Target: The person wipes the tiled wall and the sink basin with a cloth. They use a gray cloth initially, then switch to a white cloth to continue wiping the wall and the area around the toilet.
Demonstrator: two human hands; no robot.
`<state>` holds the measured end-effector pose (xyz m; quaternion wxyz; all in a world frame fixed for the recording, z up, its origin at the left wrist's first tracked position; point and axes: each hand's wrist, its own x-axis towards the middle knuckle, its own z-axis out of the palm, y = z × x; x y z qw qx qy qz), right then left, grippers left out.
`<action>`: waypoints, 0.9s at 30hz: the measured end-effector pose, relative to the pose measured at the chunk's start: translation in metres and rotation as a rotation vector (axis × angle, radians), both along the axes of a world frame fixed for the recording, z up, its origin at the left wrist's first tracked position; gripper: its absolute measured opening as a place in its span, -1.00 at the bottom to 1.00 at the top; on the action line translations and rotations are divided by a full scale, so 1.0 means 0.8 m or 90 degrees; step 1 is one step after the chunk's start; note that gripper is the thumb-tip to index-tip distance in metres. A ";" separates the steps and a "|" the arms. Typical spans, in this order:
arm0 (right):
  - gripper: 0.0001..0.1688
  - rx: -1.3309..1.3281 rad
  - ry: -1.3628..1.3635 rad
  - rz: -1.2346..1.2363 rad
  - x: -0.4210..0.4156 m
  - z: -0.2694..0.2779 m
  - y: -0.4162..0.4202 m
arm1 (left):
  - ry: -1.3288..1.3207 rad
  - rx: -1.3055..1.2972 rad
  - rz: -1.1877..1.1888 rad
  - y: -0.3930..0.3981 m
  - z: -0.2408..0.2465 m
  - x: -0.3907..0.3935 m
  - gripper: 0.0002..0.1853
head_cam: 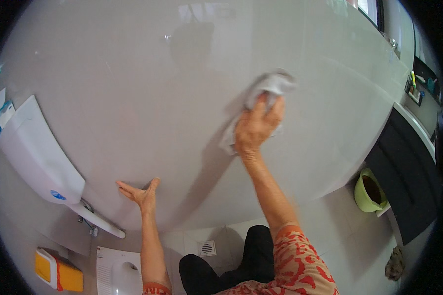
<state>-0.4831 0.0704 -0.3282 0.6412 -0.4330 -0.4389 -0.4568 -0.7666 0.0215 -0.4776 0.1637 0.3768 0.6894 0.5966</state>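
Observation:
My right hand presses a crumpled white cloth against the glossy pale wall. Part of the cloth is blurred, and a lower fold shows beside my wrist. Lower and to the left, my left hand is at the same wall with thumb and fingers spread, holding nothing. Whether its palm rests fully on the surface cannot be made out. The shadow of my right arm falls across the wall between both hands.
A white toilet cistern hangs at left, its pipe leading down near a squat toilet. Below it stands a yellow bin. A floor drain lies before my knees. At right are a dark cabinet, a green bucket and a rag.

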 end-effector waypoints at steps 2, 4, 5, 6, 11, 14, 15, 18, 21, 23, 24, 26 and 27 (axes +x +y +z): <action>-0.37 -0.022 -0.044 0.027 -0.053 -0.003 0.000 | 0.008 0.016 0.009 0.000 -0.001 0.001 0.43; -0.52 -0.049 -0.116 0.084 -0.110 -0.009 0.001 | 0.011 0.029 0.016 0.004 0.000 -0.002 0.44; -0.57 -0.011 -0.177 0.150 -0.134 -0.013 0.002 | 0.008 0.030 0.016 0.007 -0.004 -0.004 0.45; -0.60 -0.072 -0.240 0.194 -0.157 -0.027 -0.001 | 0.006 0.028 0.016 0.010 -0.009 -0.007 0.46; -0.74 -0.016 -0.452 0.228 -0.172 -0.067 -0.003 | 0.121 0.036 0.050 0.030 -0.032 -0.022 0.37; -0.75 -0.071 -0.408 0.225 -0.111 -0.068 -0.013 | 0.072 0.023 0.044 0.018 -0.017 -0.010 0.38; -0.74 -0.083 -0.384 0.229 -0.090 -0.065 -0.015 | 0.072 0.032 0.043 0.017 -0.018 -0.014 0.37; -0.75 -0.071 -0.338 0.172 -0.027 -0.045 -0.016 | 0.109 0.072 0.054 0.025 -0.033 -0.028 0.29; -0.77 -0.046 -0.282 0.122 0.032 -0.028 -0.016 | 0.127 0.111 0.060 0.021 -0.026 -0.009 0.17; -0.79 -0.038 -0.245 0.087 0.069 -0.021 -0.015 | 0.201 0.136 0.092 0.012 -0.014 0.005 0.09; -0.79 -0.038 -0.231 0.072 0.084 -0.019 -0.013 | 0.275 0.149 0.129 0.007 -0.011 0.009 0.04; -0.82 -0.030 -0.203 0.055 0.114 -0.010 -0.015 | 0.374 0.206 0.166 0.007 -0.006 0.021 -0.02; -0.83 -0.030 -0.186 0.043 0.127 -0.006 -0.017 | 0.399 0.245 0.166 0.009 -0.006 0.028 -0.05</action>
